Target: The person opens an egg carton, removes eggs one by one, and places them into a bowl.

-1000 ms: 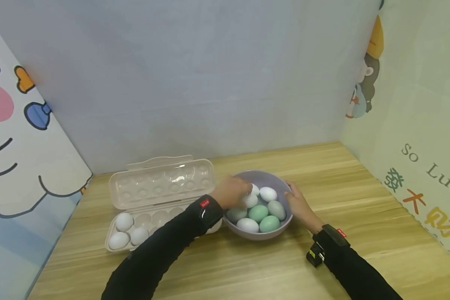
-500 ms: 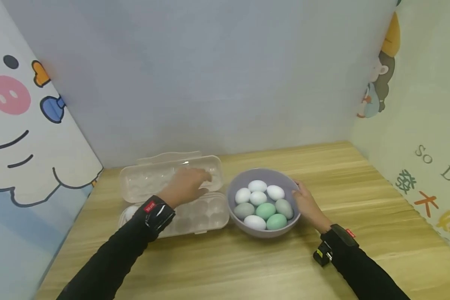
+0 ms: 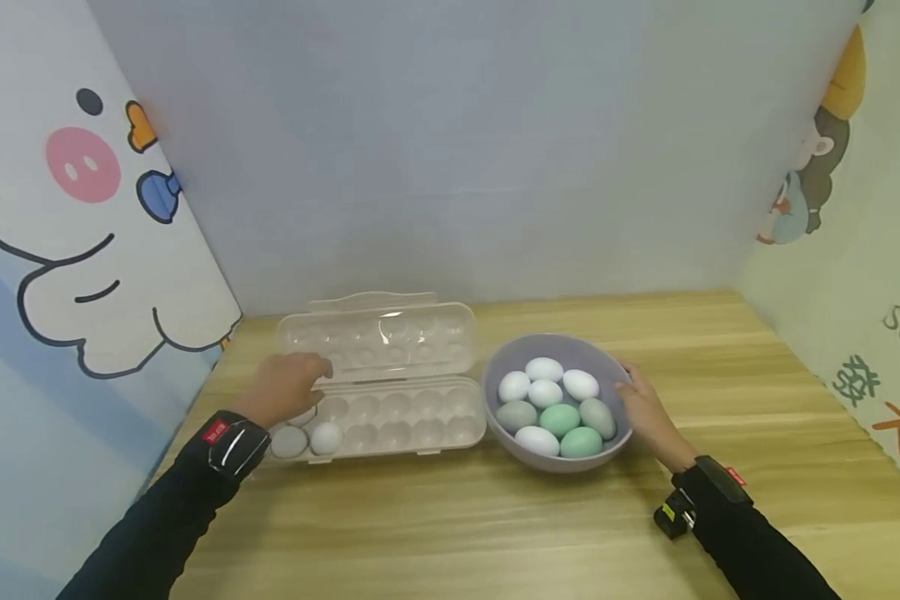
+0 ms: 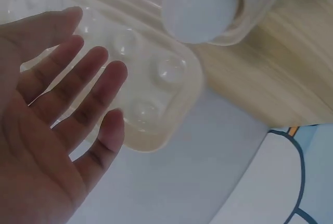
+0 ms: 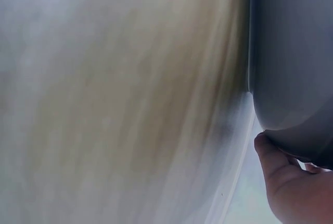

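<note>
My left hand (image 3: 288,387) is over the left end of a translucent egg carton (image 3: 397,457), its lid tipped back. In the left wrist view the hand's relaxed fingers (image 4: 93,91) hold nothing. Two white eggs show at that end, a front-left egg (image 3: 288,442) and one beside it (image 3: 327,437); whatever lies under the hand is hidden. On the right, my right hand (image 3: 648,417) grips the rim of a purple-grey bowl (image 3: 504,362). Inside lie several white, grey and green eggs, among them a green egg (image 3: 560,420). The right wrist view shows the thumb at the bowl's edge.
Carton and bowl stand side by side on a wood-grain table (image 3: 450,533). A pale backdrop (image 3: 480,167) rises behind them. Printed panels flank both sides, a pig-face panel (image 3: 127,250) on the left and a lettered panel (image 3: 870,317) on the right.
My left hand has come out of the bowl and travelled left across the carton to its left end. The right hand keeps its grip on the bowl. The head view has shifted left.
</note>
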Tool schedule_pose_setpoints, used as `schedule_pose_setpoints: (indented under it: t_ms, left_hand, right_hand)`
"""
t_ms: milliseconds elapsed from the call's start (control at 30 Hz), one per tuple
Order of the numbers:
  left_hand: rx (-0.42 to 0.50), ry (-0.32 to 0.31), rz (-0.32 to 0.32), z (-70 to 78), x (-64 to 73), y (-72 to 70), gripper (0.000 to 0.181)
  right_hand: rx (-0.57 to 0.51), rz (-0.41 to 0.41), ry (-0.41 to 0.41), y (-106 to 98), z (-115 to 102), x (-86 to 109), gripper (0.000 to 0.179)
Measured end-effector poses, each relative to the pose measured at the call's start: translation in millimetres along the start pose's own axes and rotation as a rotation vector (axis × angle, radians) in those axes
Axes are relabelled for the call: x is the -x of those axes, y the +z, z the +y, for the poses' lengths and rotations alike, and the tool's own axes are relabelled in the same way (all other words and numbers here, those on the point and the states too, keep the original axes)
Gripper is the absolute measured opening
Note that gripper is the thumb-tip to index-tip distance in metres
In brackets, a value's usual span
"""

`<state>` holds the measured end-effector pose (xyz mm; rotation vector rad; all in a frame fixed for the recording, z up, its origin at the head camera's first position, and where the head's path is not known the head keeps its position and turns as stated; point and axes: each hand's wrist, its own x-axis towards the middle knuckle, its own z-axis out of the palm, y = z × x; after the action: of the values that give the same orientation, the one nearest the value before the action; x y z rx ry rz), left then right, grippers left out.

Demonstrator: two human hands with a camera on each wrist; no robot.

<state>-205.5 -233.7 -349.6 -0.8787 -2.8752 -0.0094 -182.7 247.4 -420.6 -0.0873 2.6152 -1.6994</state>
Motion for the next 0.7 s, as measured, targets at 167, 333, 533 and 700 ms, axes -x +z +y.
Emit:
schedule_pose_setpoints:
  t_ms: [167, 333, 533, 700]
  left_hand:
    - [0.078, -0.063, -0.117, -13.5, 9.2, 5.9, 0.030]
    - [0.148, -0.121, -0.183, -23.3, 14.7, 15.6, 0.033]
    - [0.167, -0.176, -0.216, -28.7, 17.6, 27.2, 0.039]
    - [0.064, -0.124, -0.193, -28.6, 16.4, 33.6, 0.037]
  right_hand:
    - [0.002, 0.012, 0.015, -2.8, 3.0, 1.7, 0.043]
    - [-0.011, 0.010, 0.019, -2.5, 5.5, 1.7, 0.043]
    - [-0.029, 0.010, 0.004, -0.8, 5.2, 1.1, 0.042]
    - [-0.045, 0.009, 0.002, 0.1, 3.3, -0.1, 0.042]
